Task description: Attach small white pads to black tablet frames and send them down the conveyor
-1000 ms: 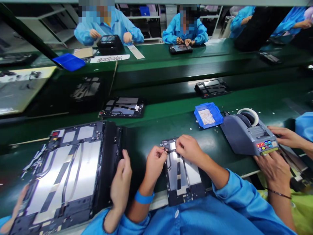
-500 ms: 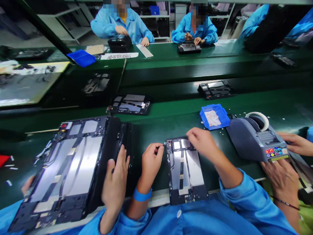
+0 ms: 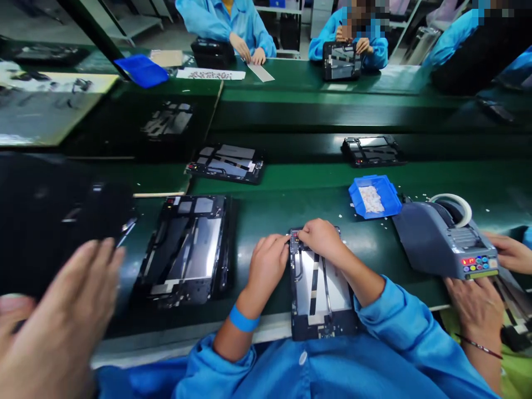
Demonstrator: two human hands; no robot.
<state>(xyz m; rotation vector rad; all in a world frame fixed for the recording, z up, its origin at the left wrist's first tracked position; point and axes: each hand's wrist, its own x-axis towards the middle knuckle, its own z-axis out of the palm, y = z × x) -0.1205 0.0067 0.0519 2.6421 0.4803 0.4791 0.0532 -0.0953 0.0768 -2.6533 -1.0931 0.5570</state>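
Tablet chassis [image 3: 318,293] lies open side up on the green bench [image 3: 266,216], long axis running away from the person, near end overhanging the bench edge [image 3: 270,331] toward the lap. Left hand [image 3: 266,266] sits at the chassis's far left corner, fingers drawn in narrow with the tips against the frame. Right hand [image 3: 322,238] covers the far edge, also curled narrow, fingertips meeting the left ones at that corner. Whether a small part is pinched between them cannot be resolved, as the fingers hide it. Judgement: work at this corner is fine and close, so it seems best to keep both wrists resting low, press straight down rather than sideways, and keep the chassis from sliding on its overhang. Room: the bench is open beyond the far edge up to the blue parts bin [image 3: 375,197], with loose white bits scattered around it. To the right stands the tape dispenser [image 3: 446,244], near but apart, with a co-worker's hand [image 3: 477,302] at its front. To the left lies a second chassis [image 3: 187,249], well apart, with free green surface between. A blurred co-worker's hand [image 3: 54,327] fills the lower left corner, so sideways reach is limited on both flanks.
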